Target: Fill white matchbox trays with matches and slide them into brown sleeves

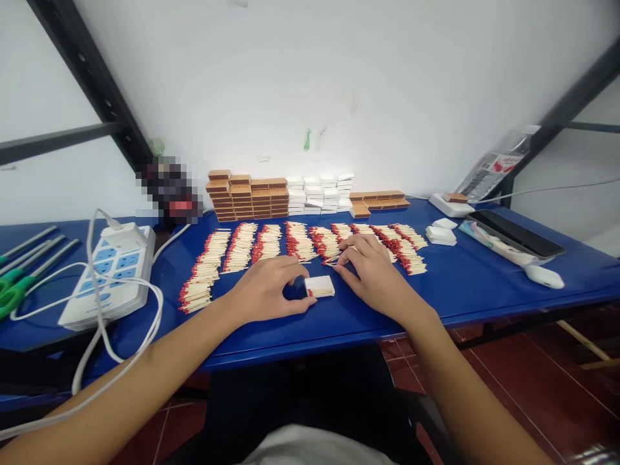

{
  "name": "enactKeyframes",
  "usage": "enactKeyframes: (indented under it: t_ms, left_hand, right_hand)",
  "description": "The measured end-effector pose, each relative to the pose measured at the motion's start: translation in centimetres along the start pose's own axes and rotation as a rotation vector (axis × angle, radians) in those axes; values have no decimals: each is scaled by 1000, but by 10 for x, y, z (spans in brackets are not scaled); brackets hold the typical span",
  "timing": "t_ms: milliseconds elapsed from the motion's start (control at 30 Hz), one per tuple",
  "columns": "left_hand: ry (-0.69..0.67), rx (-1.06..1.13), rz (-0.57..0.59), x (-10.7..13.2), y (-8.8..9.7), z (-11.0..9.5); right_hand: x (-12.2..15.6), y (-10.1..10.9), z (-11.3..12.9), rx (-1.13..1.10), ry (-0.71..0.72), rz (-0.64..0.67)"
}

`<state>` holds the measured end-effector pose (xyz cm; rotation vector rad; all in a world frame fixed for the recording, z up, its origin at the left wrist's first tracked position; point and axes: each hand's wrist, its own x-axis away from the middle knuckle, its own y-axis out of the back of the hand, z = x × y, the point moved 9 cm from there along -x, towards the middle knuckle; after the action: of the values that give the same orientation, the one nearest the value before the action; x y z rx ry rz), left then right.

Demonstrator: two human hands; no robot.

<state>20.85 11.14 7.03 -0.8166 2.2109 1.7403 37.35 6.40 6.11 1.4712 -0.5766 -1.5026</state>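
A small white matchbox tray (318, 281) lies on the blue table, with a few red-tipped matches inside along its near side. Thumb and fingers of my left hand (271, 287) grip its left end. My right hand (371, 271) is just right of and behind the tray, over the near ends of the match piles. Its thumb and fingertips are pinched at a match (329, 263); how many matches they hold is not clear. Red-headed matches (300, 242) lie in several slanting rows behind both hands.
Brown matchboxes (268, 199) and white trays (320, 194) are stacked along the wall. More white trays (440, 234) lie at the right, near a phone (516, 234) and a plastic bottle (498, 165). A power strip (113, 271), looped white cable and green-handled tools (19, 284) occupy the left.
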Motion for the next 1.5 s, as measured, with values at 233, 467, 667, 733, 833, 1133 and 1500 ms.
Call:
enactKeyframes:
  t_ms: [233, 467, 667, 733, 833, 1133, 1500]
  left_hand:
    - [0, 4, -2, 0, -1, 1]
    - [0, 6, 9, 0, -2, 1]
    - [-1, 8, 10, 0, -2, 1]
    - [1, 12, 10, 0, -1, 1]
    - [8, 14, 14, 0, -1, 1]
    - [13, 11, 15, 0, -2, 1]
    - [10, -2, 9, 0, 0, 2]
  right_hand:
    - [-1, -5, -2, 12, 1, -10]
    - [-2, -10, -2, 4, 6, 34]
    - [-3, -7, 5, -8, 15, 23]
    - [-3, -4, 7, -6, 20, -4]
    - [-2, -4, 8, 4, 33, -11]
    - [-3, -8, 7, -14, 31, 12]
    - [-3, 15, 31, -188, 70, -4]
